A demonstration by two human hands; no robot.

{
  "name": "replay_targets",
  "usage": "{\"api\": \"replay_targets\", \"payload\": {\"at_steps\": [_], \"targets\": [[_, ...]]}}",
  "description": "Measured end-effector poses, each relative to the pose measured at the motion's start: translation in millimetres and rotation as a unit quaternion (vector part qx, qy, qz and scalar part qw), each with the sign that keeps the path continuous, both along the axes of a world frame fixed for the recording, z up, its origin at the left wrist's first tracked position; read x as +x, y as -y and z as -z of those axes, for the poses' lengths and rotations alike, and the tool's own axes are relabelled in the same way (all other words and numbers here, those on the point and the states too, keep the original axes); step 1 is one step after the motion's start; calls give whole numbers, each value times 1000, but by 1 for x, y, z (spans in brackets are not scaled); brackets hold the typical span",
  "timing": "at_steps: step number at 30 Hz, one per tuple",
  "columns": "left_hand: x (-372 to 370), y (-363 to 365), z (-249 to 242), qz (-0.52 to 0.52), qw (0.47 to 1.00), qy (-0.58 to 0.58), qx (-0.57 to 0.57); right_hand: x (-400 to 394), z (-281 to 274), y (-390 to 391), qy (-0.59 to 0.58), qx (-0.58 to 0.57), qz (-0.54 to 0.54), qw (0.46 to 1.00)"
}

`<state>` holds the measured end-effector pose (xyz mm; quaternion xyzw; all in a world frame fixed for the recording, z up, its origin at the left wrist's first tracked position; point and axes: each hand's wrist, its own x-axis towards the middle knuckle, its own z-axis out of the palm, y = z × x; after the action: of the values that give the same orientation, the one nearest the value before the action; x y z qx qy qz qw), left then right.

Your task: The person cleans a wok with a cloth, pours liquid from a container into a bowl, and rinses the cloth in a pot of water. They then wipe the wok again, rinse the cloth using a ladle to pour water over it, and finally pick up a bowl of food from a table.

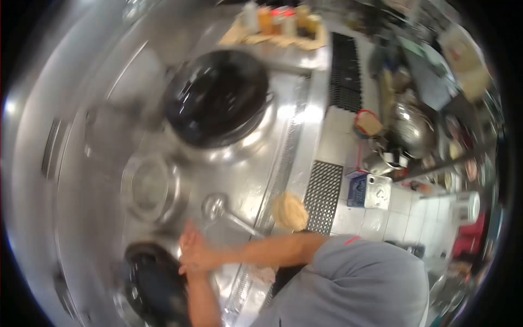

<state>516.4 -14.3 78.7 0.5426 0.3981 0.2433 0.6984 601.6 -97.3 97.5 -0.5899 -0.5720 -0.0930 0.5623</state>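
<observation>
My right hand [206,255] lies across my left hand [190,238], the two touching above the steel cooking range [234,177]. Motion blur smears the fingers of both, and I make out no object between them. Just below and to the left is a dark wok [155,283], close to my left forearm. A metal ladle [215,206] rests on the steel above my hands, its handle slanting down to the right. Further left stands a round metal pot [147,188]. A large black wok [218,98] sits tilted on a burner ring at the top.
Squeeze bottles [280,22] line a ledge at the top. A round tan object [291,212] is at the range's edge, beside my right arm. Black perforated mats [324,193] cover part of the tiled floor. A blue and white tin [369,191] stands near shelves with metal bowls [411,131].
</observation>
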Motion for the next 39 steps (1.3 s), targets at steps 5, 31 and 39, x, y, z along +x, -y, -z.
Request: {"api": "replay_targets", "payload": {"at_steps": [5, 31, 39], "targets": [[50, -24, -64, 209, 957, -80, -182, 18, 10, -4, 56, -23, -358, 932], [63, 2, -63, 246, 691, -558, 389, -25, 70, -45, 111, -201, -410, 883], [-29, -64, -53, 228, 957, -121, 130, 14, -34, 18, -188, -218, -239, 927]]}}
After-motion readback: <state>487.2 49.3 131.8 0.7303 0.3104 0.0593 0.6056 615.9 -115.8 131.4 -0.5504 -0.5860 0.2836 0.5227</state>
